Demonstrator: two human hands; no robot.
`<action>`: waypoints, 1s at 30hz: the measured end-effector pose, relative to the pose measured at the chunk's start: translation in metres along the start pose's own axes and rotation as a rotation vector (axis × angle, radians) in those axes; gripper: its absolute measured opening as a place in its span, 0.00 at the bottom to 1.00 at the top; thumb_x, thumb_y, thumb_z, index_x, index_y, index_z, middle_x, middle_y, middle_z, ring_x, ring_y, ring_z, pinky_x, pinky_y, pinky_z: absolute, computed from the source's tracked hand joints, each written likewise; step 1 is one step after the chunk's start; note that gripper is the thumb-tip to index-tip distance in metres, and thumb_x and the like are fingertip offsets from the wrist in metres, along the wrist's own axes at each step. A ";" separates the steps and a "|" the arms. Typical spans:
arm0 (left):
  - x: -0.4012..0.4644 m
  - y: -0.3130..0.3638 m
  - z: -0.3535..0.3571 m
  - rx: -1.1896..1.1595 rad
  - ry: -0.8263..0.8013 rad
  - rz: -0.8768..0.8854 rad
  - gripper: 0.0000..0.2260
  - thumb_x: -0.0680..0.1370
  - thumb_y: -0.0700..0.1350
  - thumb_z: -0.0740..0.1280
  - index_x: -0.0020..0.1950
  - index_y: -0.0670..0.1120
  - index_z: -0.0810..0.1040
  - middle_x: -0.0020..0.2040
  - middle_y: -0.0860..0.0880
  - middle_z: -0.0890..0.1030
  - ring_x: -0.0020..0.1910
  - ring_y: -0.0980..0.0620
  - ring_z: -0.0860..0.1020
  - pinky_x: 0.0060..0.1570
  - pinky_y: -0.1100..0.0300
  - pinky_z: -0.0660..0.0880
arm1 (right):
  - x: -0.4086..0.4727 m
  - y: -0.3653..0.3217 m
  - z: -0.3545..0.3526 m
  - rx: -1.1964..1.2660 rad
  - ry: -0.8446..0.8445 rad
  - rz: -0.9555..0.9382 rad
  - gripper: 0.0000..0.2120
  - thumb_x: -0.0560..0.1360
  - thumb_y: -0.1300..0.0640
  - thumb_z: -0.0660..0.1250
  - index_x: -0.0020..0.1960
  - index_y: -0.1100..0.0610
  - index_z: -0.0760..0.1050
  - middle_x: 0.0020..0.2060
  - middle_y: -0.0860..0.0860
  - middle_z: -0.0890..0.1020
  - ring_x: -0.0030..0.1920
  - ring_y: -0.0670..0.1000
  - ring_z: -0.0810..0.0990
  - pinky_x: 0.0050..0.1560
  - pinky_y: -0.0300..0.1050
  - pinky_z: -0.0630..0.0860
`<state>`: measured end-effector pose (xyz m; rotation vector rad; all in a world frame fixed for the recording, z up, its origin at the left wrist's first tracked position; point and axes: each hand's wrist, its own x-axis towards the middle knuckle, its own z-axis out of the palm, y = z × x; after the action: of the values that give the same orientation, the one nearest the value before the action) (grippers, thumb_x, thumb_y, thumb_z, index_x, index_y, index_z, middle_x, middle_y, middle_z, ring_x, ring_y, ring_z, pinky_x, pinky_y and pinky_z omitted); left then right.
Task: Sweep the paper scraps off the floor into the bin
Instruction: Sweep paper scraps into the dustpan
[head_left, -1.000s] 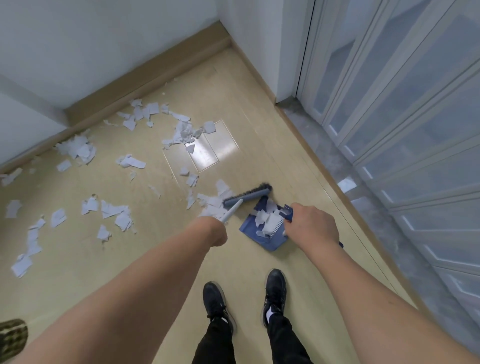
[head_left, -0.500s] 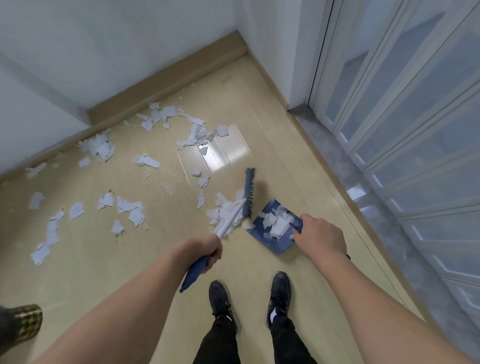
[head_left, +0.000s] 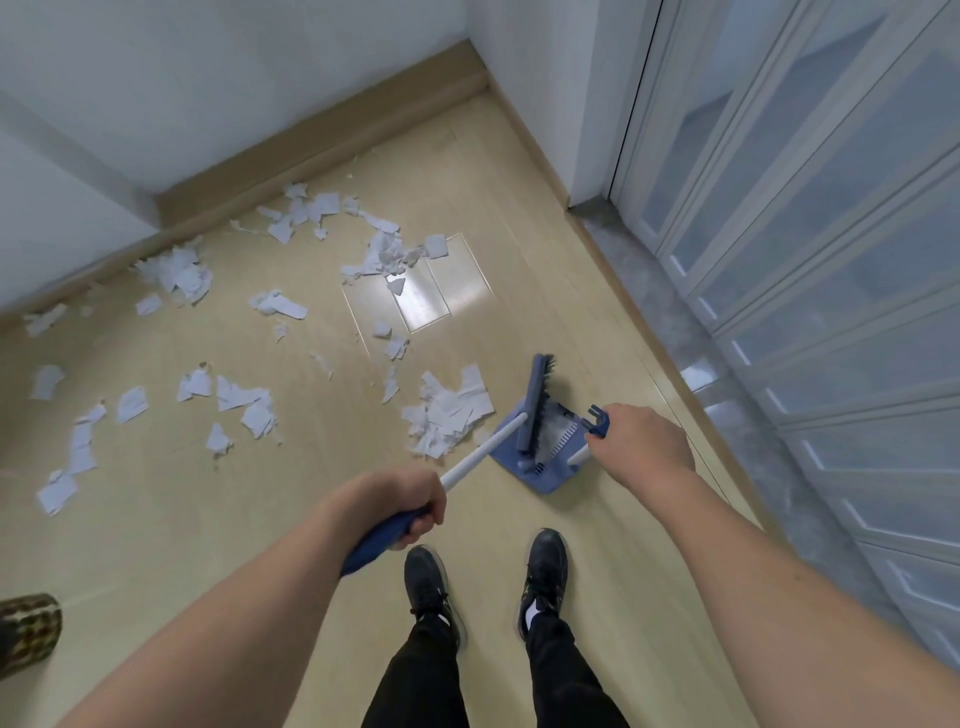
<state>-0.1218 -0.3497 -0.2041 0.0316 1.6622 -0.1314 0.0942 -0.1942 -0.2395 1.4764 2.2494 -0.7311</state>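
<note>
1. Left hand (head_left: 402, 501), lower middle of the frame, is wrapped tight around the blue grip of the broom (head_left: 483, 452). The white shaft runs up and to the right from the fist.
2. Right hand (head_left: 641, 444), right of centre, is curled around the dustpan (head_left: 535, 470) handle. A blue clip end pokes out just above the knuckles and a bit of white handle shows below them.
3. The broom head is turned almost upright in the frame and sits over the left part of the blue dustpan, bristles facing the pan.
4. You can see a few white bits inside the pan, next to its comb teeth.
5. The nearest pile of paper scraps (head_left: 449, 410) lies on the floor (head_left: 156, 519) just left of the dustpan, touching its left edge or nearly so, hard to say.
6. More scraps are scattered across the left half and upper middle of the frame, with clumps along the baseboard (head_left: 322, 150) at the upper left.
7. Two black shoes (head_left: 543, 579) and dark trousers at the bottom centre, toes pointing at the dustpan.
8. White folding doors (head_left: 805, 234) fill the right side, with a grey stone strip along their base.
9. A patterned brownish thing (head_left: 28, 631) sits at the lower left edge, cut off, can't tell what it is.
</note>
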 end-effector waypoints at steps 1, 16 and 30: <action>-0.008 -0.011 -0.001 0.027 0.032 -0.003 0.03 0.73 0.36 0.60 0.39 0.42 0.67 0.24 0.48 0.68 0.20 0.54 0.64 0.24 0.65 0.64 | -0.004 0.001 -0.001 0.013 -0.035 0.002 0.08 0.77 0.50 0.60 0.46 0.53 0.75 0.41 0.51 0.80 0.39 0.55 0.76 0.32 0.43 0.66; 0.025 -0.054 -0.011 -0.025 0.115 -0.052 0.02 0.67 0.37 0.59 0.35 0.42 0.68 0.28 0.44 0.70 0.24 0.49 0.66 0.33 0.60 0.67 | -0.005 -0.046 0.018 -0.040 0.015 -0.074 0.07 0.76 0.51 0.61 0.47 0.52 0.75 0.44 0.52 0.81 0.41 0.57 0.77 0.37 0.43 0.67; -0.007 -0.095 -0.041 0.053 0.306 -0.084 0.11 0.71 0.35 0.60 0.52 0.35 0.73 0.26 0.44 0.73 0.22 0.48 0.70 0.28 0.61 0.71 | 0.016 -0.070 0.006 -0.093 -0.036 -0.147 0.07 0.76 0.52 0.61 0.46 0.54 0.75 0.44 0.53 0.81 0.39 0.56 0.75 0.37 0.43 0.69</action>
<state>-0.1712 -0.4393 -0.1870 0.0230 1.9662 -0.2440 0.0234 -0.2086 -0.2366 1.2568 2.3493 -0.6804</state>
